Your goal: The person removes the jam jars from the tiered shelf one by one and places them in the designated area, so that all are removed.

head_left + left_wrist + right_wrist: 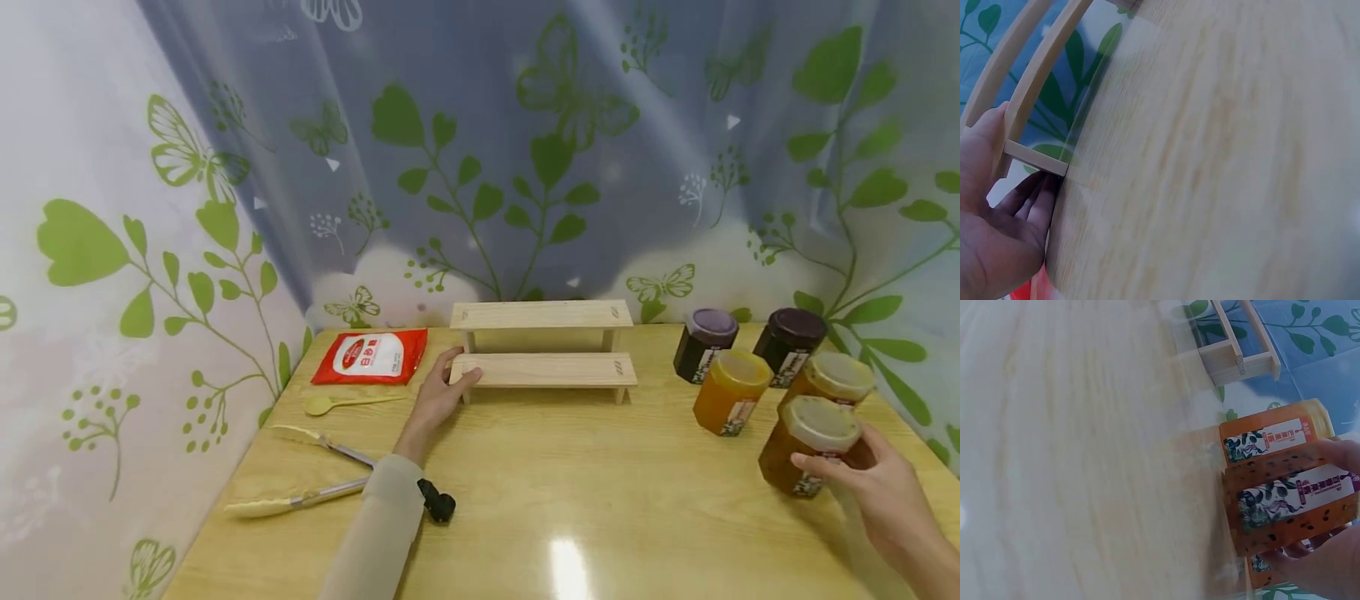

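My left hand [442, 393] grips the left end of the lower step of a two-step wooden rack [551, 368]. In the left wrist view the thumb lies along the step's edge, with the fingers curled behind the short leg [1038, 157]. My right hand [873, 483] grips a brown jar [1294, 503] with a pale lid, thumb on the near side and fingers around the back. Dark specks show through its wall beside a white label. Close behind it stand an orange jar [731, 392], a yellow-lidded amber jar [832, 377] and two dark purple jars [705, 346].
On the left of the wooden table [570, 475] lie a red and white packet [371, 357], a yellow spoon [322, 406] and splayed tongs [300, 500]. A patterned curtain [480, 167] hangs behind and along the left side.
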Tool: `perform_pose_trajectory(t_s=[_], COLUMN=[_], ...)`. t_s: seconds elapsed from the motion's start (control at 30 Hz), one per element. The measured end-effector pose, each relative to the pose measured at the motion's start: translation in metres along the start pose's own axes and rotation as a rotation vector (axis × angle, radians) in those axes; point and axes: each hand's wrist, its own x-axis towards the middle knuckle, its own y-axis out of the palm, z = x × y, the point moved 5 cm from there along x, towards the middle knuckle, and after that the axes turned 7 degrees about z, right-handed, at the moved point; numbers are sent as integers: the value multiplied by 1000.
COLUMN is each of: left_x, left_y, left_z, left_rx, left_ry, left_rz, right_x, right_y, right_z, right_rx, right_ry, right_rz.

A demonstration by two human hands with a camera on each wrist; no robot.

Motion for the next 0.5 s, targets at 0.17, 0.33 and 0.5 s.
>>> perform_pose_trajectory(t_s=[0.17,0.33,0.5], left_x=[-1,2,-5], left_y=[6,2,-20], left_z=[7,-4,-25], left_rx=[19,20,-10], left_ry=[-16,15,61], left_rz=[29,51,28], right_x=[-5,1,24], right_y=[-2,-7,-29], right_z=[-10,1,-10], right_rx=[-92,-168,-198], right_ry=[69,65,-143], right_rz=[52,140,104])
